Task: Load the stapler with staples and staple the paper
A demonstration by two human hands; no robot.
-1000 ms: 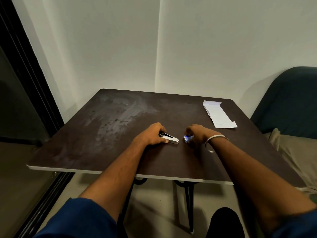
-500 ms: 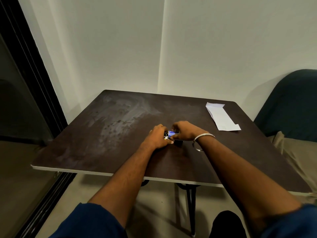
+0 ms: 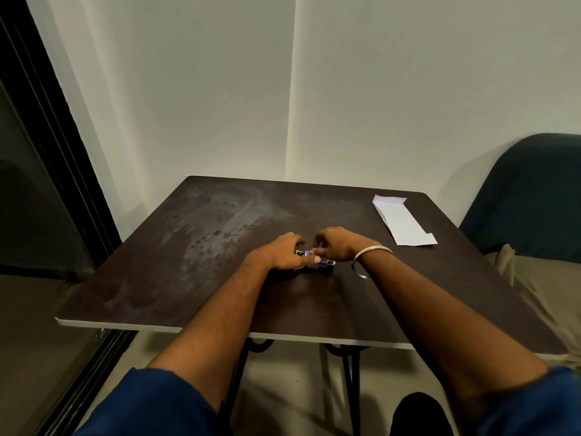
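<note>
1 stapler point(image 3: 327, 263) mid-worktop point(image 3: 157, 278), gripped by left hand point(image 3: 279, 253); right hand point(image 3: 339, 245) pinches 1 staple box point(image 3: 304, 253), print unreadable. 1 paper point(image 3: 402, 223) near far right corner.

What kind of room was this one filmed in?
Probably a room in a home, not a workshop: a small dark folding-leg table pushed into a bare wall corner, a blue cushioned seat to the right, and a dark-framed glass door on the left.

No legible text, label, brand or number in the head view. Small blue box point(image 3: 304, 253) between the two hands shows colour only; any print on it is too small to read.
</note>
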